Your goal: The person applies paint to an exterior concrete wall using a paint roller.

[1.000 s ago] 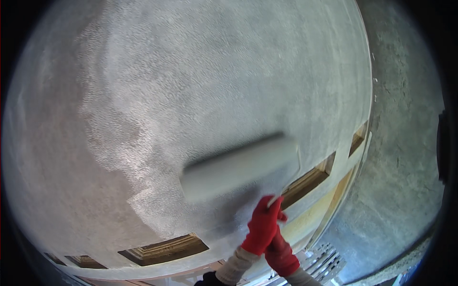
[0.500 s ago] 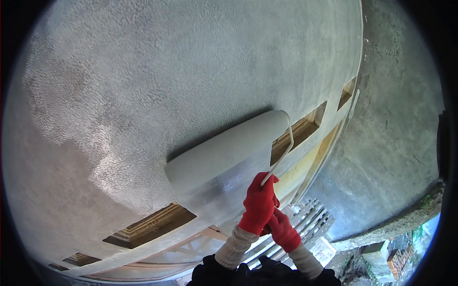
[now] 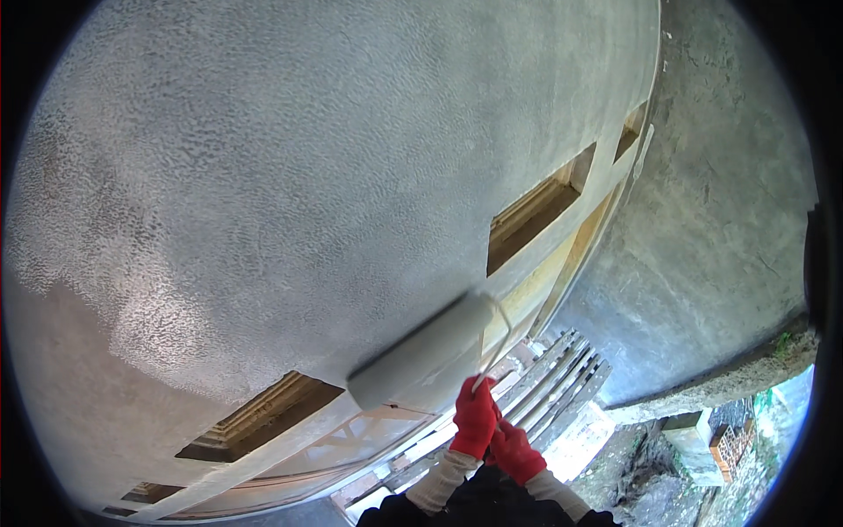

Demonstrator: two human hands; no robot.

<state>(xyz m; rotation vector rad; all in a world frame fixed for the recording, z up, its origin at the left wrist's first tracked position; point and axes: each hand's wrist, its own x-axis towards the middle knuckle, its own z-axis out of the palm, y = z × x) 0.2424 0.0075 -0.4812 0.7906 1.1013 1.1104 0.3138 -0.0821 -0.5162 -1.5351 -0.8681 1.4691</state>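
Note:
A paint roller (image 3: 420, 361) with a wide pale grey sleeve lies against a grey textured wall (image 3: 290, 176), low on it, just above a ledge. Its wire frame (image 3: 497, 338) runs down to a handle hidden in my gloves. My left hand (image 3: 475, 418), in a red glove, is closed round the handle just below the frame. My right hand (image 3: 516, 452), also in a red glove, grips the handle lower down, right behind the left. Both forearms come up from the bottom edge in pale sleeves.
Recessed wooden-framed openings sit in the wall at lower left (image 3: 262, 414) and at right (image 3: 537, 209). A slatted metal grating (image 3: 555, 379) lies below my hands. A bare concrete wall (image 3: 720, 220) rises at right, with bricks (image 3: 727, 442) and rubble beneath it.
The roller has travelled down the wall, from its middle toward the ledge. Both hands have kept their hold on the handle and come down with it.

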